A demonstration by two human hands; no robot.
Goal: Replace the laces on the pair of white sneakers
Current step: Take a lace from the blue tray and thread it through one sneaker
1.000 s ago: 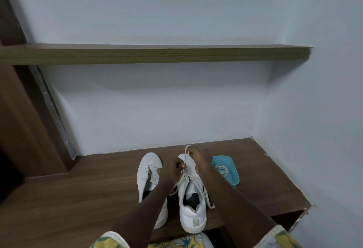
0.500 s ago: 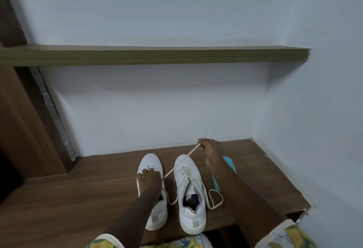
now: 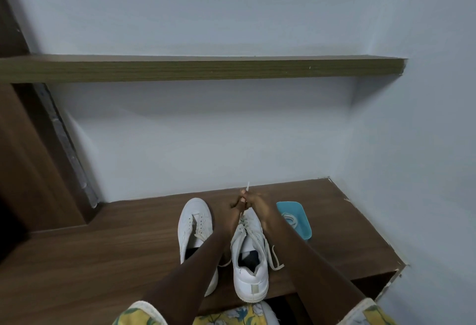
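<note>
Your left hand (image 3: 235,206) and right hand (image 3: 253,199) bunch over the right sneaker (image 3: 251,281) toe, hiding it. Whether your left fingers hold the lace (image 3: 247,187) is too small to tell. Left of that sneaker, your left forearm (image 3: 203,255) covers the left sneaker (image 3: 192,219) along its inner side; right of it, your right forearm (image 3: 291,247) clips the blue tray (image 3: 288,205).

Reaching forward with both bare arms, forearms converging. Pinching a lace (image 3: 247,187) in the curled fingers of the right hand (image 3: 255,199); left hand (image 3: 235,206) touching it, grip too small to tell.
</note>
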